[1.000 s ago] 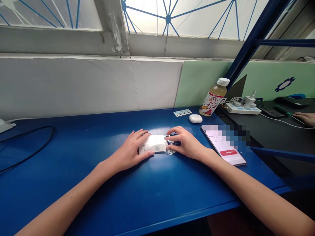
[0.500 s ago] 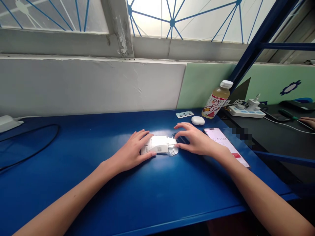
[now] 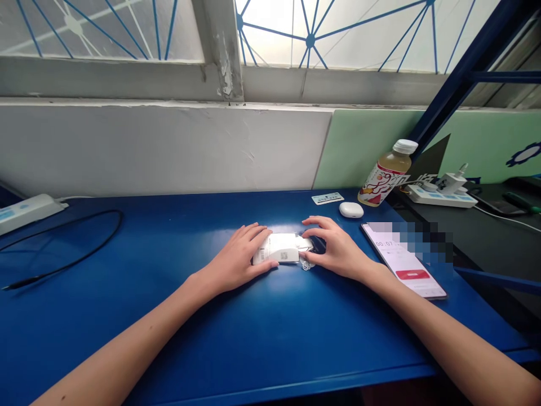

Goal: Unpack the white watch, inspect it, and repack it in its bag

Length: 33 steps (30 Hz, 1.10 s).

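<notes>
Left hand (image 3: 242,258) clamps white box (image 3: 279,248) to counter (image 3: 169,242), right hand (image 3: 338,252) pinches clear packet (image 3: 306,246) at its end; risk: a sharp tug could tear packet, scattering its contents toward phone (image 3: 406,262).

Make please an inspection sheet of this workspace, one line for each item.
Surface: blue table, level.
Job's things: white box with printed labels, lying flat; small clear bag at its right end.
Clutter: phone, screen lit; drink bottle; white earbud case; small card.
Grippers: left hand grips the white box; right hand touches its right end, grasp unclear.
Cables: black cable loose at left, near a power strip.
Surroundings: white wall, window above.
</notes>
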Tool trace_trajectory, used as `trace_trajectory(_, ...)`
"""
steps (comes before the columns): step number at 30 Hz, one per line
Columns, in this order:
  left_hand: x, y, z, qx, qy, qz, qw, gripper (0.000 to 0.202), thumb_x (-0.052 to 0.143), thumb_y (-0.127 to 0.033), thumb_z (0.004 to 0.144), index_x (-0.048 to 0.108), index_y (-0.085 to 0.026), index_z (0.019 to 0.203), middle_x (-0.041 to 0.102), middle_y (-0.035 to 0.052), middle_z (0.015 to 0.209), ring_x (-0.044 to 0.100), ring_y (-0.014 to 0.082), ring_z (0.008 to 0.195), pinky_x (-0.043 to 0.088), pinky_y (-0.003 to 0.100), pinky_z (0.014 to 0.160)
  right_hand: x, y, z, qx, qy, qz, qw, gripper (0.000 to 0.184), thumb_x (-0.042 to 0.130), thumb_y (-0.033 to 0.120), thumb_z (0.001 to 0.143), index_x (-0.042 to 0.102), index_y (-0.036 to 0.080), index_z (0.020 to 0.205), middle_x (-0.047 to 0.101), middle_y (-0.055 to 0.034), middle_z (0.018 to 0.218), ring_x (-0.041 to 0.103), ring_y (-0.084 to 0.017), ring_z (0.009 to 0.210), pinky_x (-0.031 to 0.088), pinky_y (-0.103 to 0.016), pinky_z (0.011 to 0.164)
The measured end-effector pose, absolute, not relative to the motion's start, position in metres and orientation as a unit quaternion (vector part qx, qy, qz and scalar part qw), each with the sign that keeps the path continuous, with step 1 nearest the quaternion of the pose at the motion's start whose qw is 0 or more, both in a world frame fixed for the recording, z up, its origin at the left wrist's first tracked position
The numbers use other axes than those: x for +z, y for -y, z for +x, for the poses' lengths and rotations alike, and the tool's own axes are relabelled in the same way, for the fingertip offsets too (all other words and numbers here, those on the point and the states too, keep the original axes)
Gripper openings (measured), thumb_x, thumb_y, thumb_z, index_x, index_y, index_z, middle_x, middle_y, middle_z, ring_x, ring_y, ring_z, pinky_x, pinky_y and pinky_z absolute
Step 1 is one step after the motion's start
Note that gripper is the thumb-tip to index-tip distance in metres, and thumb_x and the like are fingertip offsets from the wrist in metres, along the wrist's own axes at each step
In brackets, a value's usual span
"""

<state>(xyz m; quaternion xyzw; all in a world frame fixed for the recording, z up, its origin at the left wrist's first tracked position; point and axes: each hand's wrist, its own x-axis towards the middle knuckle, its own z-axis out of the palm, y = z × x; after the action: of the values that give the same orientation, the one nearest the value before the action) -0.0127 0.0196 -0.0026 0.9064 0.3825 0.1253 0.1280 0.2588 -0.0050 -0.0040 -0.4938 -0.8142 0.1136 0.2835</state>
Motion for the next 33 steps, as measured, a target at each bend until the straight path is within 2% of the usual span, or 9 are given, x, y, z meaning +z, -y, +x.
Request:
trace_trajectory(6,-0.001,-0.019,-0.010,0.134,-0.386,0.904,0.124,0.060,0.051,-0.058,0.095,0.048,-0.019,0.140,0.050,0.0154,0.146,0.039,0.0356,0.139,0.031,0.055,0.114,0.011,0.003,0.273,0.091,0.828,-0.502,0.231,0.023,0.078,0.036,0.073,0.069,0.021,0.088,0.071,-0.0097,0.112,0.056,-0.032,0.122,0.050,-0.048,0.099)
trace_trajectory(10,0.000,-0.018,-0.010,0.139,-0.384,0.904,0.127,0.059,0.052,-0.057,0.094,0.048,-0.020,0.140,0.050,0.0149,0.146,0.040,0.0354,0.138,0.031,0.054,0.114,0.016,0.006,0.279,0.097,0.822,-0.522,0.204,0.025,0.075,0.037,0.075,0.068,0.020,0.092,0.068,-0.0112,0.115,0.061,-0.031,0.111,0.052,-0.047,0.094)
trace_trajectory(13,0.000,-0.017,-0.010,0.137,-0.381,0.905,0.130,0.058,0.052,-0.056,0.095,0.047,-0.020,0.140,0.050,0.0150,0.146,0.039,0.0357,0.139,0.031,0.055,0.114,0.011,0.007,0.276,0.093,0.837,-0.492,0.220,0.034,0.072,0.036,0.079,0.067,0.020,0.108,0.060,-0.0144,0.129,0.057,-0.032,0.121,0.049,-0.048,0.100)
trace_trajectory(16,-0.002,-0.017,-0.011,0.138,-0.380,0.905,0.133,0.059,0.053,-0.055,0.095,0.046,-0.020,0.141,0.048,0.0151,0.147,0.037,0.0356,0.141,0.030,0.055,0.114,0.002,0.007,0.269,0.110,0.852,-0.454,0.238,0.033,0.068,0.038,0.085,0.066,0.022,0.114,0.056,-0.0153,0.135,0.055,-0.031,0.125,0.048,-0.049,0.102)
trace_trajectory(20,-0.003,-0.018,-0.011,0.137,-0.377,0.906,0.135,0.059,0.051,-0.057,0.095,0.046,-0.019,0.141,0.049,0.0147,0.147,0.035,0.0357,0.142,0.028,0.055,0.115,-0.008,0.006,0.260,0.129,0.848,-0.444,0.260,0.021,0.060,0.030,0.092,0.065,0.020,0.110,0.060,-0.0152,0.129,0.060,-0.029,0.118,0.052,-0.048,0.098)
trace_trajectory(25,0.000,-0.019,-0.010,0.134,-0.378,0.907,0.128,0.056,0.045,-0.058,0.098,0.046,-0.020,0.139,0.052,0.0132,0.144,0.037,0.0347,0.141,0.028,0.056,0.115,-0.004,0.003,0.261,0.152,0.841,-0.434,0.284,0.018,0.053,0.026,0.095,0.060,0.020,0.111,0.060,-0.0143,0.130,0.060,-0.026,0.117,0.051,-0.044,0.098)
trace_trajectory(29,0.003,-0.020,-0.011,0.159,-0.394,0.897,0.121,0.053,0.044,-0.057,0.098,0.049,-0.019,0.135,0.056,0.0149,0.138,0.046,0.0350,0.134,0.035,0.054,0.111,0.011,0.001,0.272,0.169,0.812,-0.468,0.307,0.019,0.047,0.030,0.099,0.057,0.021,0.113,0.069,-0.0102,0.108,0.066,-0.024,0.096,0.054,-0.040,0.084)
trace_trajectory(33,0.006,-0.021,-0.012,0.169,-0.401,0.893,0.117,0.051,0.042,-0.058,0.098,0.052,-0.019,0.130,0.058,0.0152,0.134,0.053,0.0346,0.127,0.043,0.051,0.105,0.021,0.001,0.279,0.132,0.814,-0.470,0.314,0.021,0.043,0.029,0.101,0.057,0.021,0.113,0.068,-0.0102,0.110,0.065,-0.025,0.101,0.051,-0.040,0.089)
